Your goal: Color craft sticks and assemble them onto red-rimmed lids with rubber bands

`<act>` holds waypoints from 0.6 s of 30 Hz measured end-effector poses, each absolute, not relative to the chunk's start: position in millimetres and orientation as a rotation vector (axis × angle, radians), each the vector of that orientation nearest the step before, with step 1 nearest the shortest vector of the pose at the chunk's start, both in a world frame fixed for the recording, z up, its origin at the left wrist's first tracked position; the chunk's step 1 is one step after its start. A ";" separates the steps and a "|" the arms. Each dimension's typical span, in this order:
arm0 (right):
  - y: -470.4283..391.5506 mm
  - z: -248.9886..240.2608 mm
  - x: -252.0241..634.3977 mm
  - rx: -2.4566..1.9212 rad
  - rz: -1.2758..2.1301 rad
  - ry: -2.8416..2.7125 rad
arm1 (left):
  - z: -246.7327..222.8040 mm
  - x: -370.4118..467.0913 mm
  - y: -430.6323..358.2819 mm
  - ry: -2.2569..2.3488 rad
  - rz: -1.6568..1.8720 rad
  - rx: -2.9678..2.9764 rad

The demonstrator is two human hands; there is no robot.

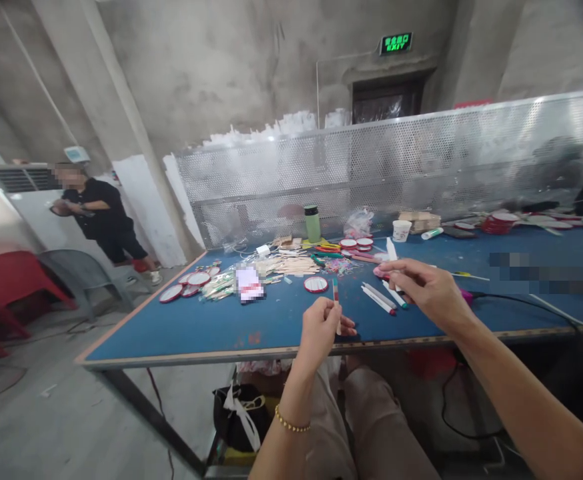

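Note:
My left hand [321, 328] is raised over the near edge of the blue table [211, 327] and pinches a thin wooden stick [336, 297] held upright, its upper part coloured red and dark. My right hand [424, 287] hovers over several white marker pens [379, 298] lying on the table, its fingers curled around one pen [395, 293]. A round red-rimmed disc [315, 284] lies just beyond the stick.
Loose wooden sticks [291, 265], more red-rimmed discs [191, 281], a green bottle [313, 223] and a white cup [401, 230] lie farther back. A perforated metal screen [421, 160] borders the far edge. A person in black [99, 217] stands left by chairs [84, 273]. A bag [239, 417] sits under the table.

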State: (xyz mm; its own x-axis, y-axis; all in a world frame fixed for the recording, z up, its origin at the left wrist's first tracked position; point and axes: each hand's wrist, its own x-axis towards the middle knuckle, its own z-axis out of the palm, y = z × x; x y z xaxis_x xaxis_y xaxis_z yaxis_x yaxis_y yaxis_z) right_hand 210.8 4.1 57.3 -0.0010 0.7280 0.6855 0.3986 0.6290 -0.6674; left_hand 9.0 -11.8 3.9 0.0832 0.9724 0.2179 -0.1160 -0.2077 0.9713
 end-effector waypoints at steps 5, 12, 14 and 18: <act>-16.9 51.7 214.9 -0.718 0.552 -1.628 | 5.9 8.1 -11.5 0.921 1.340 1.297; -25.6 40.9 188.5 -0.569 0.475 -1.227 | 11.3 7.2 -11.1 0.905 1.356 1.262; -23.9 40.6 178.2 -0.515 0.526 -1.108 | 10.3 6.3 -9.8 0.928 1.341 1.269; -14.8 34.5 166.5 -0.524 0.687 -1.112 | 8.0 4.6 -7.9 0.942 1.293 1.308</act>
